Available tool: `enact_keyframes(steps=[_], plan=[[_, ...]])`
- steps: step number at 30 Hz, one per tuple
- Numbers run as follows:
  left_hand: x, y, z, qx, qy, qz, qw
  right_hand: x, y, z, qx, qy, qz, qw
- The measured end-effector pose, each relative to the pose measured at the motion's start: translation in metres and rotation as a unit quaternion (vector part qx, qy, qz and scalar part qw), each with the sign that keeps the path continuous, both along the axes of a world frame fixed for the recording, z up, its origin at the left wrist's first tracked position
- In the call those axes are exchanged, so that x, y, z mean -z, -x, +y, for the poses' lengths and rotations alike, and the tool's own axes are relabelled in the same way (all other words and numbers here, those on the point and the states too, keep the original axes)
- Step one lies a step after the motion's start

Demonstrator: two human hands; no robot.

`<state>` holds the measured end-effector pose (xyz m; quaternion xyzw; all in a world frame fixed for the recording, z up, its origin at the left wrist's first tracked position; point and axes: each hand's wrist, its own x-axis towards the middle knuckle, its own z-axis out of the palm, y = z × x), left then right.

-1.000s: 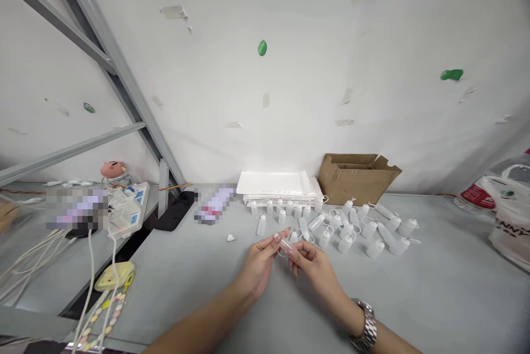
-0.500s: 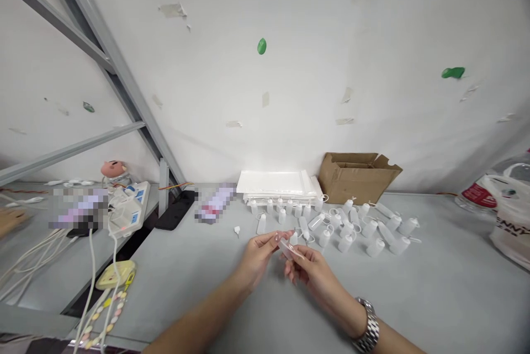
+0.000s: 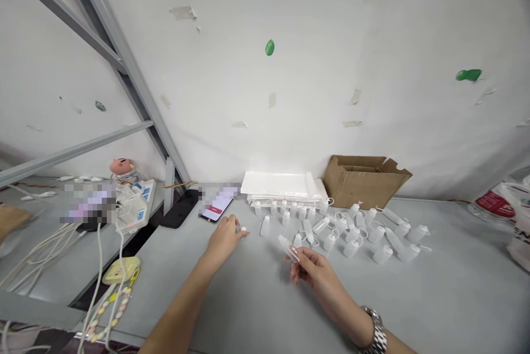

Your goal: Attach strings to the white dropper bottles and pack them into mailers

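My right hand [image 3: 308, 267], below a watch-wearing wrist, grips a small translucent bottle [image 3: 289, 248] that tilts up to the left and shows no cap. To the left, my left hand [image 3: 226, 237] is at the grey tabletop with its fingers closed around a small white cap [image 3: 242, 229]. Several white capped bottles stand or lie beyond and right of my right hand, among them an upright one [image 3: 265, 226] between the hands and one [image 3: 382, 254] at the right.
An open cardboard box [image 3: 360, 185] and a stack of white packets [image 3: 281, 185] sit by the wall. Phones, one with a lit screen [image 3: 217, 205], a power strip [image 3: 138, 210] and cables occupy the left. Plastic bags are far right. Another person's hand [image 3: 12, 218] shows far left.
My left hand has moved away from the bottle to the left and has taken the small cap from the table. My right hand still holds the bottle. The view has shifted slightly.
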<state>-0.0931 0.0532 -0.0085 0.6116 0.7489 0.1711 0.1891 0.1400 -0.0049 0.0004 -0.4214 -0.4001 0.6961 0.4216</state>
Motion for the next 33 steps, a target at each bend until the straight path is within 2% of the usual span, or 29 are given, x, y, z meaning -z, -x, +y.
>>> enact_keyframes(steps=[7, 12, 15, 20, 22, 25, 29, 33], plan=[[0.005, -0.004, 0.005, 0.011, -0.044, -0.055, 0.997, -0.002, -0.002, 0.000, -0.002, -0.016, -0.013, 1.000], [0.002, -0.006, 0.006, 0.014, -0.082, -0.132, 0.988, 0.001, -0.004, 0.001, 0.003, -0.025, -0.019, 0.999], [-0.004, -0.014, 0.002, 0.037, -0.083, -0.215, 0.972, 0.001, -0.004, 0.002, 0.010, -0.032, -0.019, 0.999], [-0.012, -0.042, -0.016, 0.114, -0.067, -0.336, 0.932, 0.001, -0.005, 0.006, 0.032, -0.061, -0.068, 0.995], [-0.013, -0.051, -0.023, 0.151, -0.070, -0.349, 0.922, 0.004, -0.005, 0.007, 0.042, -0.073, -0.089, 0.992], [-0.015, -0.056, -0.030, 0.187, -0.091, -0.316, 0.926, 0.010, -0.004, 0.007, 0.050, -0.093, -0.115, 0.988], [-0.019, -0.053, -0.032, 0.193, -0.058, -0.332, 0.921, 0.016, -0.005, 0.007, 0.050, -0.117, -0.154, 0.980], [-0.022, -0.048, -0.031, 0.192, -0.026, -0.370, 0.908, 0.013, -0.009, 0.006, 0.044, -0.160, -0.190, 0.968]])
